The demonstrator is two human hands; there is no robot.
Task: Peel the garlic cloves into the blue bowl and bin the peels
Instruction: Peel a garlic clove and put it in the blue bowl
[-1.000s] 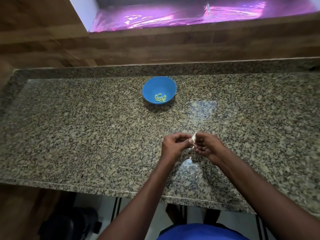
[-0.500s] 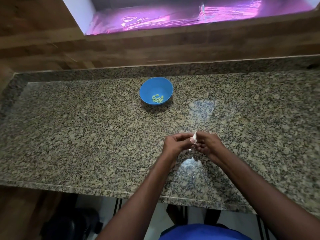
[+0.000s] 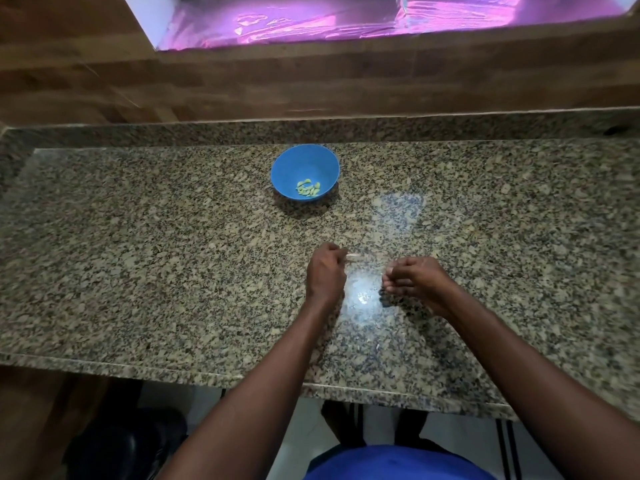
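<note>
A small pale piece [image 3: 354, 257] — whether a bare clove or a strip of peel cannot be told at this size — sticks out from the fingertips of the left hand [image 3: 325, 271], which pinches it just above the granite counter [image 3: 138, 254]. Its long axis runs roughly left to right, the free end pointing toward the right hand [image 3: 414, 279]. That hand sits a little apart, fingers curled inward; whether it holds anything inside the curl is hidden.

The blue bowl [image 3: 304, 172] lies straight ahead of the left hand, farther back on the counter and slightly to its left, well apart from both hands. The left hand is the nearer of the two to the bowl, so if the pinched piece is a clove, a forward reach from that hand would likely carry it there.

Inside the bowl, a small cluster of peeled cloves [image 3: 308, 188] rests against the near wall. They look pale yellow-green, smooth and curved, lying loosely heaped and touching one another.

Faint whitish flecks [image 3: 362, 299] lie on the counter between the hands, possibly peel, though glare makes this uncertain. No bin shows clearly in view — a dark shape [image 3: 114, 452] sits below the counter edge at lower left.
</note>
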